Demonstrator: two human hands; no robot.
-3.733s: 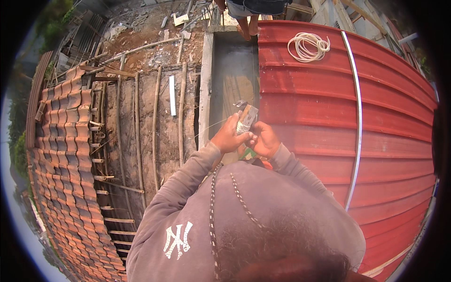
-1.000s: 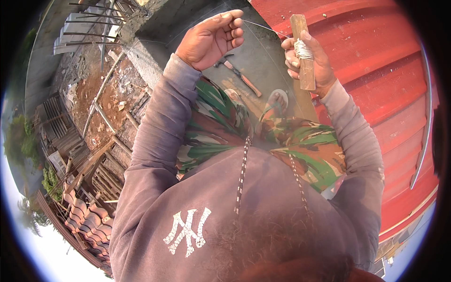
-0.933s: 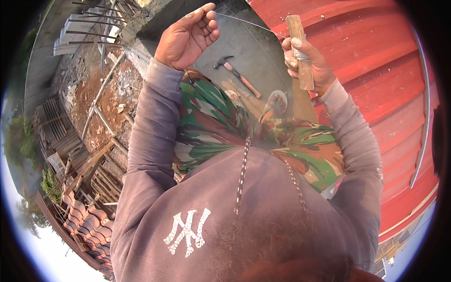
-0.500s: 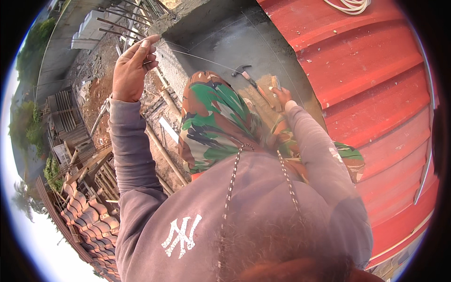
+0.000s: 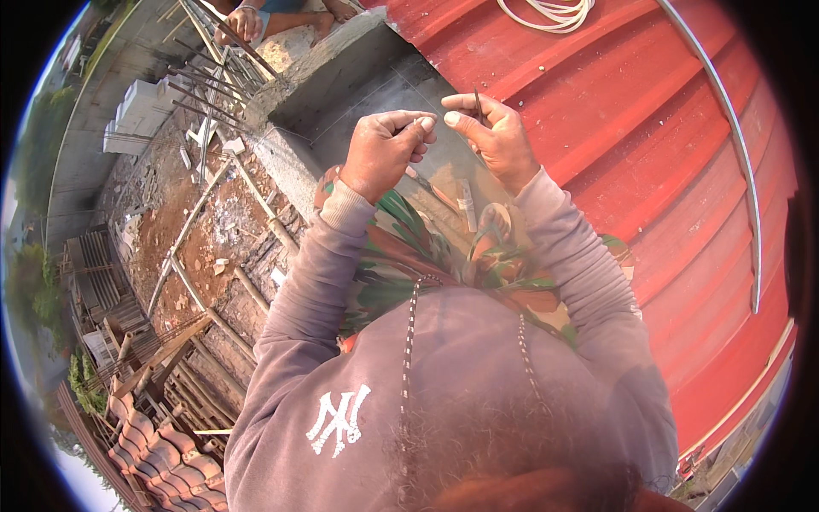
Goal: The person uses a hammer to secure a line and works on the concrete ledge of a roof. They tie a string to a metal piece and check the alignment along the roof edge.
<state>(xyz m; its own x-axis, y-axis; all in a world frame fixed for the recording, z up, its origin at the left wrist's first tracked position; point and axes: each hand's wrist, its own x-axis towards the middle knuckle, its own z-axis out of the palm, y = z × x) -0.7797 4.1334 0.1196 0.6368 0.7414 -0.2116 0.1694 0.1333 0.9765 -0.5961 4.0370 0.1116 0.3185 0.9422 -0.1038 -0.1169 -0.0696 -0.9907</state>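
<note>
My left hand [image 5: 384, 154] is pinched near the middle of the view, holding something too small to make out. Just to its right, my right hand [image 5: 495, 141] grips a thin dark rod [image 5: 478, 104], with its fingertips close to the left ones. Below them on the concrete slab [image 5: 358, 94] lies the pale wooden block [image 5: 468, 205], apparently with string wound on it, beside a hammer [image 5: 435, 193] partly hidden by my hands and legs. Fine lines of string cross the slab.
A red corrugated sheet [image 5: 640, 188] fills the right, carrying a cable coil [image 5: 550, 21] and a metal strip [image 5: 735, 136]. Another person's hand [image 5: 243, 26] and bare feet appear at the top. Rebar [image 5: 205, 102], poles, rubble [image 5: 213, 239] and roof tiles [image 5: 158, 452] are on the left.
Since half a second ago my left hand has moved right. My right hand has let go of the wooden block, risen toward the left hand and now grips a thin rod.
</note>
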